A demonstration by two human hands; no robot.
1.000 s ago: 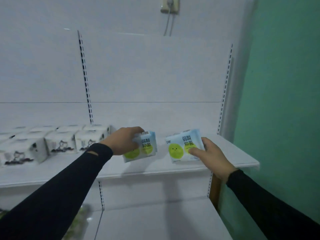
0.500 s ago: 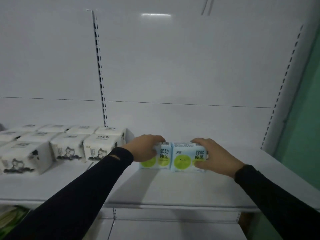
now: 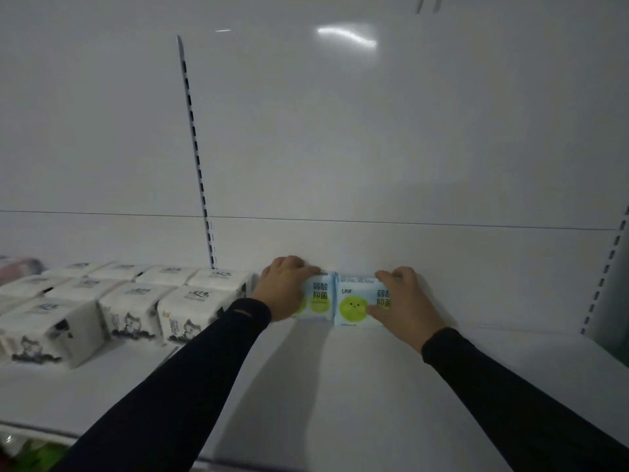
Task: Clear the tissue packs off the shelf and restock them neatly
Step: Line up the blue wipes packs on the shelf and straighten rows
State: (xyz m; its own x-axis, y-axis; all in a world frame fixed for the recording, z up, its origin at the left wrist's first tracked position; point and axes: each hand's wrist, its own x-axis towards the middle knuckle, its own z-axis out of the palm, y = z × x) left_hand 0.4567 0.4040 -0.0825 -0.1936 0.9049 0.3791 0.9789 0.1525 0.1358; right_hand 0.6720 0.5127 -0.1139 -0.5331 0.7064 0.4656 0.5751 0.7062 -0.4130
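Two light-blue tissue packs with green smiley circles stand upright side by side at the back of the white shelf (image 3: 340, 386), against the rear panel. My left hand (image 3: 284, 287) grips the left pack (image 3: 319, 296), fingers curled over its top. My right hand (image 3: 403, 304) grips the right pack (image 3: 354, 303), fingers over its top and thumb across its front. The packs touch each other.
Several white tissue packs with cat prints (image 3: 132, 304) stand in rows on the shelf's left part, just left of my left hand. A slotted upright (image 3: 197, 155) runs up the back panel. Another slotted upright (image 3: 602, 287) bounds the right end.
Both hands carried the blue packs from the shelf's front edge to the back panel and brought them together. The camera has moved closer to the shelf.
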